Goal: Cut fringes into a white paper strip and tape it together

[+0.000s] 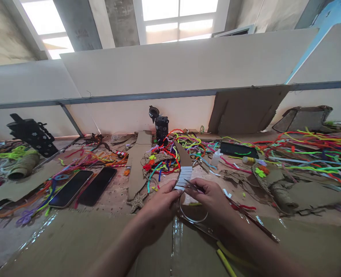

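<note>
My left hand (166, 204) is closed on the lower end of a curved cardboard strip (184, 156) whose near part carries a row of white stripes (185, 175). Close beside it, my right hand (212, 196) pinches a thin, dark, pointed tool (189, 184), its tip against the striped part. Its exact kind is hidden by the fingers. Below both hands a thin whitish ring (193, 221) curves between the wrists; I cannot tell whether a hand holds it. Just left of my left hand lies a starfish-shaped piece (137, 201) covered in cord.
Two phones (71, 188) lie at left, near a twine roll (24, 164). Colourful pipe cleaners (311, 154) spread across the table. A black floral case (161, 129) stands at the back. A small bottle (216, 157), a glue tube (249, 160) and a brown roll (285, 198) sit at right.
</note>
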